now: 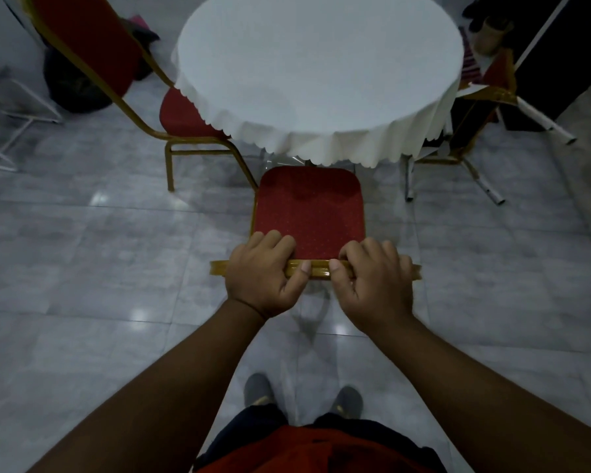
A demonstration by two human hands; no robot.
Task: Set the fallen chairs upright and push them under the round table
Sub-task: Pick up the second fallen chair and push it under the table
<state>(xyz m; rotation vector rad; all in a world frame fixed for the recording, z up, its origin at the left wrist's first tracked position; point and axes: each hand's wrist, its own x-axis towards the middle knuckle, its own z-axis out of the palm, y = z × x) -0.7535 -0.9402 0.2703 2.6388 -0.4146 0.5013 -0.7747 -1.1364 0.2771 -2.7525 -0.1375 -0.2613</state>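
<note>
A round table [321,63] under a white cloth fills the top middle. Directly in front of me a red-cushioned chair [309,206] with a gold frame stands upright, its seat's far edge just under the cloth's hem. My left hand [263,274] and my right hand [372,278] both grip the gold top rail of its backrest, thumbs nearly touching. A second red chair [93,52] stands upright at the left, its seat partly under the table. At the right a third chair [492,93] shows partly behind the cloth; its position is unclear.
The floor is glossy grey tile. A dark bag [72,87] and a white metal rack [11,114] lie at the far left. White tube legs [543,124] and a dark panel stand at the right. My feet [301,394] are just behind the chair.
</note>
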